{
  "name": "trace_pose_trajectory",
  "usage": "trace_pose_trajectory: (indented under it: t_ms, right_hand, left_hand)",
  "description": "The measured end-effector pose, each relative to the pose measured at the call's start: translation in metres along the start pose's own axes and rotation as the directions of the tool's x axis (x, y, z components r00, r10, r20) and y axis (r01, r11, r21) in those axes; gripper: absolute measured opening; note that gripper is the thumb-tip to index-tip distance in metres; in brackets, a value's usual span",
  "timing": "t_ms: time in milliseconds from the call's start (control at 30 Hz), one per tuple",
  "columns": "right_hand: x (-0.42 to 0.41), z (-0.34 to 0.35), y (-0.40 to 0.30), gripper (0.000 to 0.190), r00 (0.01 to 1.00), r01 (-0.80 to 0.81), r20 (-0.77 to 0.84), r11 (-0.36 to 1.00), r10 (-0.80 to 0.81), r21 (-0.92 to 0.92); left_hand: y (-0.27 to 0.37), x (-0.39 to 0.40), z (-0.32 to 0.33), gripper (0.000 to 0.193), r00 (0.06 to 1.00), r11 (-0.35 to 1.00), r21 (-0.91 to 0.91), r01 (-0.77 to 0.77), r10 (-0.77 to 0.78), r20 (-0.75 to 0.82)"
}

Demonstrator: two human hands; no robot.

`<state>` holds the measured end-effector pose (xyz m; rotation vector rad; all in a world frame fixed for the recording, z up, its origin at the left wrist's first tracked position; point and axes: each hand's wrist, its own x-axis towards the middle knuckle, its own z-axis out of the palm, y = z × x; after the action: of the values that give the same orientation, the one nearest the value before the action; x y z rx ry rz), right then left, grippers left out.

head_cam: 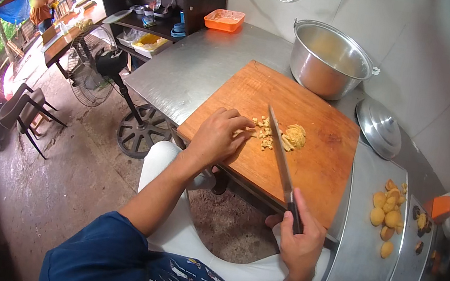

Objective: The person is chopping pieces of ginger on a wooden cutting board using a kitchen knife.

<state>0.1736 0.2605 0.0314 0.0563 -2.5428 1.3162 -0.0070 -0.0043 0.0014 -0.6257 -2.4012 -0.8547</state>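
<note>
My right hand grips the black handle of a kitchen knife, its long blade slanting away over a wooden cutting board. Small diced yellow pieces of what looks like cake lie on the left of the blade. On its right is a round, partly sliced yellow cake piece. My left hand rests at the board's left part with curled fingers. Pale yellow strips show between its thumb and fingertips, partly hidden by them.
Behind the board, a metal pot stands on the steel table, beside a metal lid. Several small round cakes lie on a metal tray at right. An orange container, pedestal fan and distant person are leftward.
</note>
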Motion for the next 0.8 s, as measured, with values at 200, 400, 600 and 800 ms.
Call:
trace_pose_trajectory:
  t_ms: [200, 400, 600, 800]
  right_hand:
    - [-0.014, -0.003, -0.009, 0.055, 0.984, 0.176, 0.033, 0.971, -0.173, -0.160]
    - [-0.016, -0.007, -0.032, 0.056, 0.976, 0.217, 0.083, 0.912, -0.201, -0.348]
    - [0.004, 0.004, -0.038, 0.054, 0.976, 0.220, 0.105, 0.867, -0.193, -0.448]
    - [0.003, -0.002, -0.043, 0.053, 0.985, 0.172, 0.057, 0.911, -0.163, -0.376]
  left_hand:
    - [-0.001, -0.001, 0.002, 0.013, 0.991, 0.990, -0.025, 0.136, -0.136, 0.004]
    - [-0.004, -0.002, 0.005, 0.013, 0.991, 0.990, -0.032, 0.136, -0.137, -0.008]
    - [-0.008, -0.001, 0.004, 0.011, 0.990, 0.987, -0.077, 0.139, -0.139, 0.003]
    - [-0.008, 0.009, 0.000, 0.009, 0.988, 0.982, -0.136, 0.131, -0.118, 0.097]
